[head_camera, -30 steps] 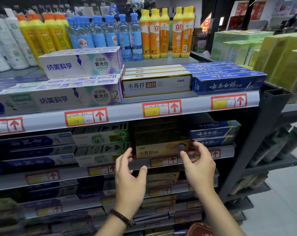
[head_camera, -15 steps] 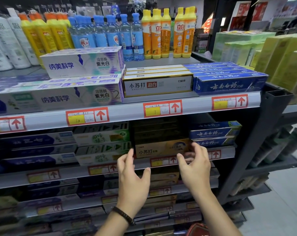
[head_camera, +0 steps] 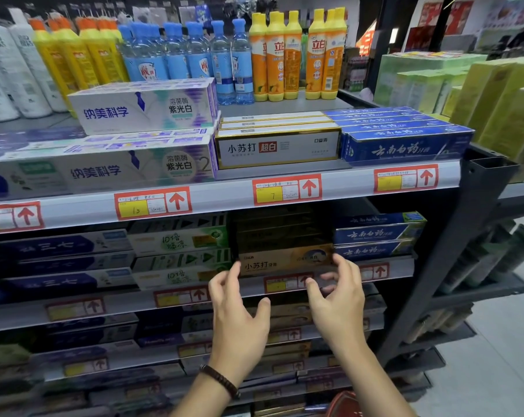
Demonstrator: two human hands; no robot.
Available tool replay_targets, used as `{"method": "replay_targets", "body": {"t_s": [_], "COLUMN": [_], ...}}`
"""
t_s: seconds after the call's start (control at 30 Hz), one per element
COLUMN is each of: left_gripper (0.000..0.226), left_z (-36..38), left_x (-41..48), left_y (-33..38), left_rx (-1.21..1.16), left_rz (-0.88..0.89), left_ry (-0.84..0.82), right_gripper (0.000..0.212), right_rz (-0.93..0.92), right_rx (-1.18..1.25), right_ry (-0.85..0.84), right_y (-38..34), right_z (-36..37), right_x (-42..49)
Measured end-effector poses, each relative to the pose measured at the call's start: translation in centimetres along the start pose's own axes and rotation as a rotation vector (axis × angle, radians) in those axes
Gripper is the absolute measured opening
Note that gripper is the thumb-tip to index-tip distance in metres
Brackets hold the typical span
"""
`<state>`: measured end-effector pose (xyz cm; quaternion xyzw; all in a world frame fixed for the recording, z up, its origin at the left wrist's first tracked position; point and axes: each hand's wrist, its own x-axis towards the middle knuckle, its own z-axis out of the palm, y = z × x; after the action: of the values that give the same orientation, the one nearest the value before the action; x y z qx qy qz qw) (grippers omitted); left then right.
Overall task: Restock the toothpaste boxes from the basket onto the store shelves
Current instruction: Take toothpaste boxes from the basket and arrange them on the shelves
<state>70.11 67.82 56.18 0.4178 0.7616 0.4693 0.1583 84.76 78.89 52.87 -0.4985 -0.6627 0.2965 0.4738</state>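
Blur softens the lower shelves beneath both hands, so nothing there can be read, and the boxes stacked above the gold toothpaste box are only dark shapes in shadow. Of the basket only a red rim shows, below the right wrist, cut off by the bottom edge.

The left hand and right hand are raised side by side, apart, fingers loosely bent, each holding nothing. Their fingertips reach the two ends of the gold box; whether they touch it cannot be told. A dark beaded bracelet circles the left wrist.

The gold box reads 小苏打. It lies flat on the shelf just above the fingertips, long axis running left to right, printed face toward the person. Blue boxes sit right of the right hand, green-and-white boxes left of the left hand. High above both hands a white-and-gold box reads 小苏打 超白, and the price tag beneath it shows 7.
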Motion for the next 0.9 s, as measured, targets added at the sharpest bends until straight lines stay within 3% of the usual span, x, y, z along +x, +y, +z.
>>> {"method": "replay_targets", "body": {"t_s": [0.63,0.9], "left_gripper": [0.077,0.067], "left_z": [0.7,0.7], "left_x": [-0.7,-0.9], "left_y": [-0.3,-1.0], "left_rx": [0.011,-0.012], "left_rz": [0.035,0.036], "left_ry": [-0.050,-0.021], "right_gripper": [0.054,0.047], "right_rz": [-0.002,-0.078], "right_rx": [-0.003,0.042], "right_ry": [-0.087,0.002], "right_y": [0.1,0.3], "right_z": [0.5,0.0], "right_x": [-1.3,-2.0]}}
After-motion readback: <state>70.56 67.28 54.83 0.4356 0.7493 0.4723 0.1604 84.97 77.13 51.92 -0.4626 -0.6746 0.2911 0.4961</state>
